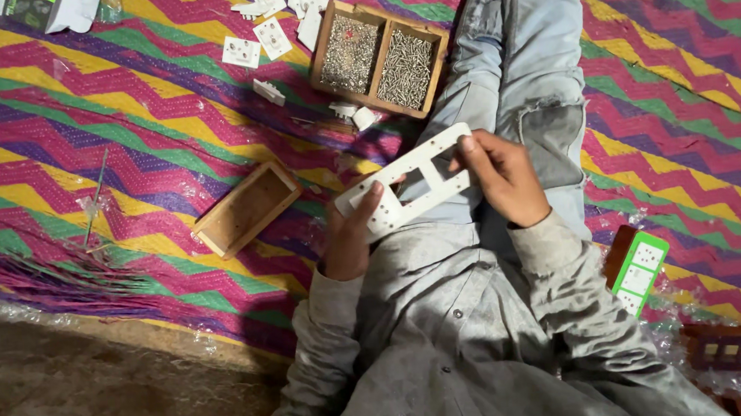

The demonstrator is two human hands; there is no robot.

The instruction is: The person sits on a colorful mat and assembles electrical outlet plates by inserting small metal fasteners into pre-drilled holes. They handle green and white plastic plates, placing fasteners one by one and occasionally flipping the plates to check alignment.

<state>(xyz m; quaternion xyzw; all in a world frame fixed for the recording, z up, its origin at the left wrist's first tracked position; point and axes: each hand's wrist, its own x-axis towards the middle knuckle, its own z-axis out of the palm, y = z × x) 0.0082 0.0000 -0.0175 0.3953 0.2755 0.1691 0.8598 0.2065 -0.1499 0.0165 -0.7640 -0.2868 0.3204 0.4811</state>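
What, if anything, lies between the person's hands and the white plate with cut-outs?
Nothing visible. The left hand and right hand both grip the white plate directly at opposite ends, above the lap.

Bare mat (160,135) lies open between the empty wooden box (246,209) and the screw tray (380,57).

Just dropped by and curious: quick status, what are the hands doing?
Left hand and right hand both gripping white switch plate over the lap. Wooden screw tray ahead on the mat. Nothing between hands and plate.
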